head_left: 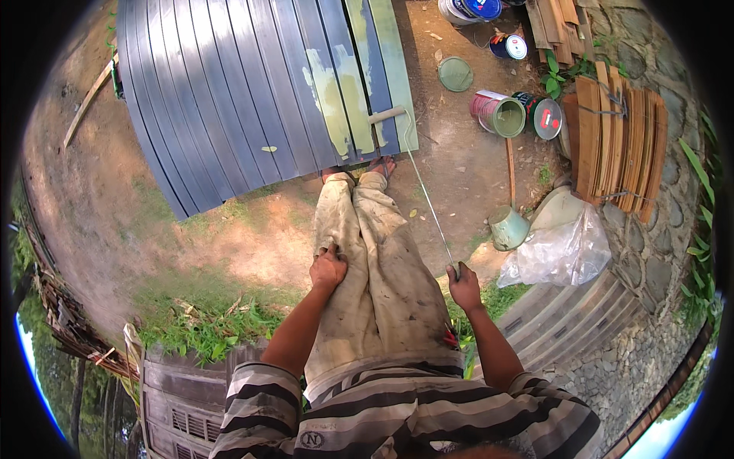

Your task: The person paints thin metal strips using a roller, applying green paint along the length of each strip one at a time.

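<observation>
My right hand point(464, 288) is closed round the handle end of a long-handled paint roller point(434, 208). Its pale roller head point(386, 115) rests against the grey-blue slatted panel point(229, 92) in front of me, near the right edge. Light green paint point(336, 96) covers the rightmost slats in uneven patches, and a small green spot lies farther left on the panel. My left hand point(329, 268) lies against my trouser leg with its fingers curled; whether it grips the cloth or anything else is hidden.
Right of the panel stand an open paint can point(508, 118), a dark can point(546, 116) and a green lid point(456, 74). Bundled wooden boards point(621, 141), a pale bucket point(510, 229) and a clear plastic bag point(562, 249) lie at the right. Stacked curved sheets point(566, 317) are nearby.
</observation>
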Motion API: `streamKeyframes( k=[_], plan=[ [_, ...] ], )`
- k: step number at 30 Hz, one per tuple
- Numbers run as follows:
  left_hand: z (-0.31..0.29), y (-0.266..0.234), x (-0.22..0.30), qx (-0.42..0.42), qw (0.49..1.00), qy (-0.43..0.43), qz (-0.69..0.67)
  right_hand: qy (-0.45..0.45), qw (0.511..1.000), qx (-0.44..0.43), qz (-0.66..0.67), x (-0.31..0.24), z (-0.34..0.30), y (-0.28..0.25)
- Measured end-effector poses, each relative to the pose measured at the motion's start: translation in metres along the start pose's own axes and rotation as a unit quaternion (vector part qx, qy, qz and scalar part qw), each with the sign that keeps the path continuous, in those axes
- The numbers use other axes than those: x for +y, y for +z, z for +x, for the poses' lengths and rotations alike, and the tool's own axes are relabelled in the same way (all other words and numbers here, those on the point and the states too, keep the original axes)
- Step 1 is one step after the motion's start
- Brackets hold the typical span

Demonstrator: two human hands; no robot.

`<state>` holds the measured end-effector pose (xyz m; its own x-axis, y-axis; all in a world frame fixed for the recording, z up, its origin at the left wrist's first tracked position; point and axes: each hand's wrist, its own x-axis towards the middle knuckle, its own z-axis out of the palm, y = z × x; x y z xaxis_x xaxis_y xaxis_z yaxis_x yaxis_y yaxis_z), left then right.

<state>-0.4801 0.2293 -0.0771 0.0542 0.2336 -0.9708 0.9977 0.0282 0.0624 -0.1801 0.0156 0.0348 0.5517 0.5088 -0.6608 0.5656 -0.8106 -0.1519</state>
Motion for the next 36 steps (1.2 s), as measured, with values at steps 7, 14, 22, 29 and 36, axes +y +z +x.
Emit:
streamKeyframes(
  k=[7,14,22,29,36],
  plan=[
    [0.001,-0.001,-0.003,-0.014,1.0,-0.007,-0.006,0.07,0.982,-0.149,0.092,0.02,-0.054,-0.015],
    [0.0,-0.006,-0.003,-0.012,1.0,-0.003,-0.012,0.06,0.983,-0.111,0.133,0.006,-0.034,0.002],
    [0.016,-0.006,0.021,0.054,0.998,0.043,-0.007,0.091,0.977,-0.028,0.191,0.037,-0.051,-0.019],
    [0.086,0.026,0.139,-0.051,0.741,-0.009,-0.669,0.14,0.897,0.04,0.417,0.105,-0.033,0.019],
    [0.18,0.054,0.261,-0.032,0.467,-0.111,-0.876,0.214,0.893,-0.006,0.396,0.2,0.021,-0.004]
  ],
)
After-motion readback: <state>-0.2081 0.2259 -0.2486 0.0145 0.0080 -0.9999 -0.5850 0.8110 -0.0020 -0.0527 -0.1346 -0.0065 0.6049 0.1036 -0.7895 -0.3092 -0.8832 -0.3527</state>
